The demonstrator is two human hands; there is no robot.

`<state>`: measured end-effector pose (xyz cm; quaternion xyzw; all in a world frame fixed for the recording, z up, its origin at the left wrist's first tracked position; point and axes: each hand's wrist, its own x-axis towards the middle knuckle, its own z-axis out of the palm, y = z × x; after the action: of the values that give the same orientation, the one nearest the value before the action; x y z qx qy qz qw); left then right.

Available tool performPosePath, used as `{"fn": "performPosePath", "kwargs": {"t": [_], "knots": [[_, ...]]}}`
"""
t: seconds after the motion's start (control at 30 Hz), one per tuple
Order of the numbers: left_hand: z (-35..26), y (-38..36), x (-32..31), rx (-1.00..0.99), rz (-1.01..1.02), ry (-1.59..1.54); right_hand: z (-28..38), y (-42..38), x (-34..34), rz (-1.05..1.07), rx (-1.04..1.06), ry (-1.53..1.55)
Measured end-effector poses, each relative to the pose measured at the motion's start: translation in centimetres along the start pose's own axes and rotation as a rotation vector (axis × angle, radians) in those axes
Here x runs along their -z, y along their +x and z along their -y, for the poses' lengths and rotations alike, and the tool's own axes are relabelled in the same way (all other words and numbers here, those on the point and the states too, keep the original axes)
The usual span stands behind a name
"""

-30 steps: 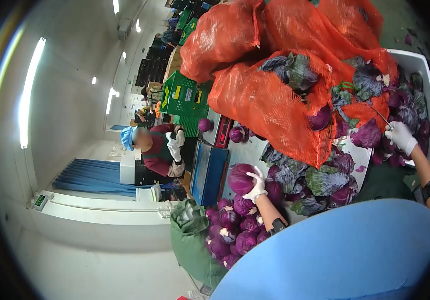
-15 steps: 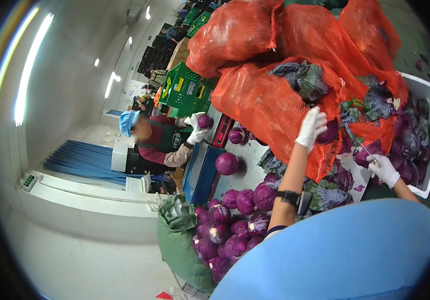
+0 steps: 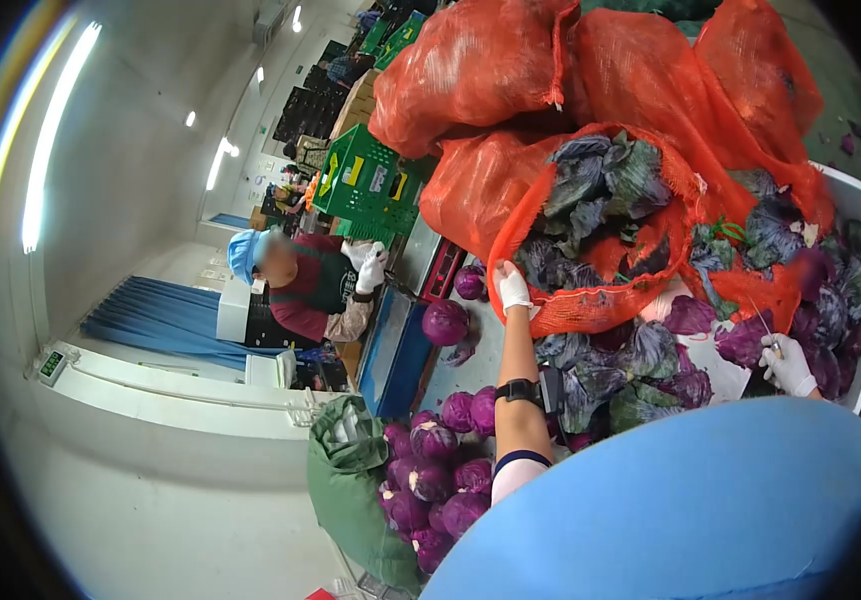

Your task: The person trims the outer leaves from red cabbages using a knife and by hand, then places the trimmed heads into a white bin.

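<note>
- The person's left hand [image 3: 513,289], in a white glove, is gripping the rim of an open orange net sack [image 3: 590,300], its fingers curled and pinching the mesh.
- The sack is lying on the table [image 3: 480,345], its mouth gaping toward the person, with dark cabbage heads [image 3: 600,185] showing inside it.
- The right hand [image 3: 786,364], also gloved, is closing its fingers around the handle of a thin knife [image 3: 762,322], the blade pointing up beside a purple cabbage [image 3: 742,340].
- Loose purple and green leaves [image 3: 640,365] are lying between the two hands.
- Trimmed red cabbages [image 3: 440,470] are piling up in a green sack [image 3: 350,480] below the left forearm.
- More full orange sacks [image 3: 470,70] are stacked behind the open one.
- A co-worker [image 3: 300,285] in a blue cap is standing across the table, one gloved hand raised near a scale [image 3: 445,268].
</note>
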<state>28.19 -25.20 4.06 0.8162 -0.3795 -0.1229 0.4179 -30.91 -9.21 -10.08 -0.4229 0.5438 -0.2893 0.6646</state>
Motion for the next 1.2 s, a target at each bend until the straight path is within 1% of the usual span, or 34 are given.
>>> {"fn": "performPosePath", "kwargs": {"t": [0.07, 0.13, 0.2, 0.27, 0.3, 0.33, 0.37, 0.4, 0.43, 0.47, 0.5, 0.57, 0.67, 0.87, 1.0, 1.1, 1.2], "knots": [[-3.5, -0.5, -1.2, 0.045, 0.115, 0.005, -0.1, 0.5, -0.4, -0.015, -0.031, 0.002], [-8.2, -3.4, -3.1, -0.777, 0.121, 0.071, -0.1, 0.6, -0.9, -0.021, -0.045, -0.003], [-9.9, -5.2, -6.1, -0.695, 0.479, -0.027, -0.4, 1.6, -1.2, 0.002, -0.037, -0.036], [-6.7, -1.6, -9.5, -0.734, 0.521, 0.156, -0.8, 3.0, -1.8, 0.032, 0.063, -0.009], [-5.5, 0.9, -10.4, -0.628, 0.481, 0.368, -0.4, 3.4, -2.1, 0.031, 0.124, -0.001], [1.3, 6.6, -12.8, -0.625, 0.411, 0.51, 0.3, 3.6, -2.1, 0.026, 0.184, 0.008], [7.4, 11.9, -14.9, -0.617, 0.344, 0.656, 2.2, 2.9, -2.5, -0.004, 0.118, 0.079], [11.8, 16.2, -16.3, -0.602, 0.282, 0.8, 3.6, 2.6, -2.5, -0.02, 0.116, 0.062], [11.8, 15.3, -15.2, -0.442, 0.232, 0.864, 4.6, 2.3, -2.4, -0.035, 0.109, 0.045], [10.4, 13.8, -12.5, -0.296, 0.211, 0.853, 5.2, 2.2, -2.2, -0.05, 0.099, 0.029], [9.2, 12.6, -10.5, -0.194, 0.205, 0.82, 5.4, 2.2, -2.1, -0.069, 0.095, 0.01], [7.5, 10.9, -8.0, -0.1, 0.204, 0.768, 5.6, 2.2, -1.7, -0.106, 0.085, -0.028], [6.2, 9.5, -6.6, -0.058, 0.211, 0.708, 4.4, 2.7, -0.6, -0.131, 0.181, -0.026], [5.5, 7.5, -5.0, -0.007, 0.221, 0.609, 3.8, 1.1, 1.3, -0.184, 0.139, 0.086], [5.1, 6.5, -4.6, 0.02, 0.224, 0.533, 1.5, 1.3, 2.8, -0.231, 0.134, 0.088], [4.9, 6.0, -4.2, 0.023, 0.228, 0.471, 0.2, 1.6, 2.3, -0.238, 0.124, 0.118], [4.9, 5.4, -3.7, 0.038, 0.235, 0.386, 0.9, 2.0, 1.8, -0.226, 0.148, 0.113]]}}
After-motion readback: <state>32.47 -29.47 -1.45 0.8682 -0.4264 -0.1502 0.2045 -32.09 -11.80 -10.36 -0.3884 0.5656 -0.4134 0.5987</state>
